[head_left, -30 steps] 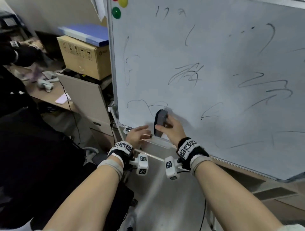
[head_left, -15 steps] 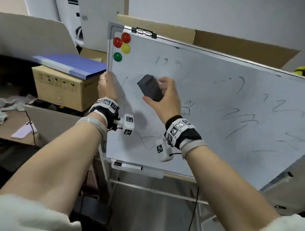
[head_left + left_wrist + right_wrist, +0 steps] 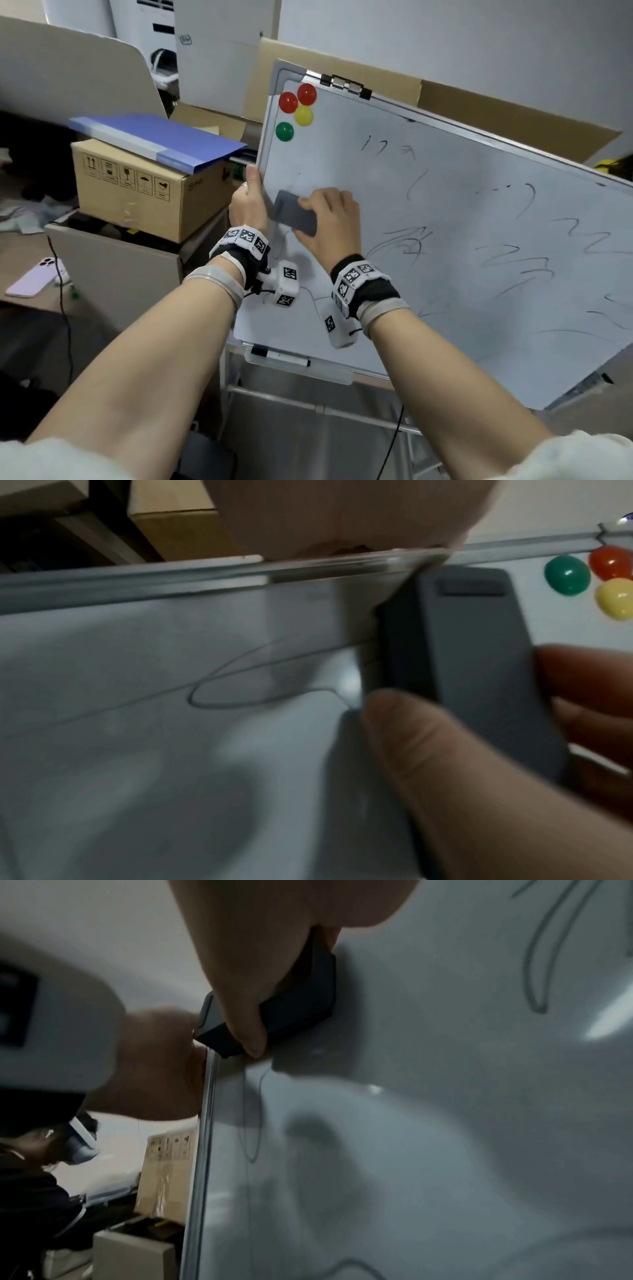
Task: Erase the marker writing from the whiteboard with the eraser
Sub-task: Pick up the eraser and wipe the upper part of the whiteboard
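Note:
A tilted whiteboard (image 3: 462,212) carries several thin black marker scribbles (image 3: 407,241). My right hand (image 3: 329,222) grips a dark grey eraser (image 3: 291,212) and presses it flat against the board near its left edge. The eraser (image 3: 479,653) shows beside the frame in the left wrist view, with my right thumb (image 3: 428,750) on its side. My left hand (image 3: 248,202) grips the board's left frame, thumb up along the edge. In the right wrist view the eraser (image 3: 298,1004) sits on the board above a thin loop of writing (image 3: 253,1118).
Several round coloured magnets (image 3: 294,109) sit at the board's top left corner. A black marker (image 3: 281,354) lies in the tray under the board. Left of the board stand a cardboard box (image 3: 137,192) with a blue folder (image 3: 154,137) and a desk with a phone (image 3: 34,279). Another person (image 3: 37,1177) sits at the left.
The eraser came up from the tray, then dropped down and left to the board's left edge. My left hand moved from the tray to the left frame and holds it.

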Demonstrator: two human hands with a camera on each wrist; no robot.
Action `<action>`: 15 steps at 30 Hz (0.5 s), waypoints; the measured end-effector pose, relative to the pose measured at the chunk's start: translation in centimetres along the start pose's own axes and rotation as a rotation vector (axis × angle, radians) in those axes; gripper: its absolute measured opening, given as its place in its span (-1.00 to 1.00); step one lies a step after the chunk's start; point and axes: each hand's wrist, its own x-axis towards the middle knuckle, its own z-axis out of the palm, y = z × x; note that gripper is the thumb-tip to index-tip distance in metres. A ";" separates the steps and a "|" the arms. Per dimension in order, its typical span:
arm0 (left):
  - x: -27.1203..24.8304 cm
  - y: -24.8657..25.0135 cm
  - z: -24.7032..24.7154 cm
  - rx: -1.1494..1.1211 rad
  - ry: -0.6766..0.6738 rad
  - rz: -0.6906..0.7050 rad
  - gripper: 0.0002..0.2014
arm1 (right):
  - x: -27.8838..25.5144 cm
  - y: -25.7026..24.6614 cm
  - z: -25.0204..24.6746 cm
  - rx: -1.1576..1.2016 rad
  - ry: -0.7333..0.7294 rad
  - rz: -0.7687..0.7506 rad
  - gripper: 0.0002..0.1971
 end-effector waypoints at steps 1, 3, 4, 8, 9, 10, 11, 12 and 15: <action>0.0 0.0 0.1 -0.008 -0.002 -0.009 -0.38 | -0.5 0.1 0.2 -0.017 -0.033 -0.021 -0.48; 0.0 0.1 0.2 -0.023 -0.002 -0.019 -0.39 | -0.4 0.1 0.1 -0.041 -0.052 -0.055 -0.48; 0.2 0.0 0.1 -0.025 -0.002 -0.014 -0.39 | 0.3 0.1 -0.3 -0.046 -0.030 -0.065 -0.49; 0.7 -0.5 -0.3 -0.045 -0.028 -0.004 -0.38 | 3.9 -0.2 -1.7 -0.039 0.199 -0.009 -0.56; 0.7 -0.6 -0.4 -0.051 -0.033 -0.005 -0.38 | 4.1 -0.3 -1.6 -0.039 0.231 0.007 -0.57; 0.6 -0.5 -0.5 -0.051 -0.038 -0.004 -0.39 | 3.9 -0.4 -1.3 -0.039 0.242 0.013 -0.57; 0.5 -0.4 -0.5 -0.047 -0.042 -0.002 -0.40 | 3.2 -0.4 -0.8 -0.038 0.223 0.009 -0.57; 0.5 -0.3 -0.5 -0.045 -0.044 0.000 -0.40 | 2.4 -0.5 -0.3 -0.036 0.170 -0.010 -0.55; 0.5 -0.3 -0.5 -0.062 -0.051 -0.008 -0.40 | 0.4 -0.6 0.4 -0.053 -0.004 -0.083 -0.49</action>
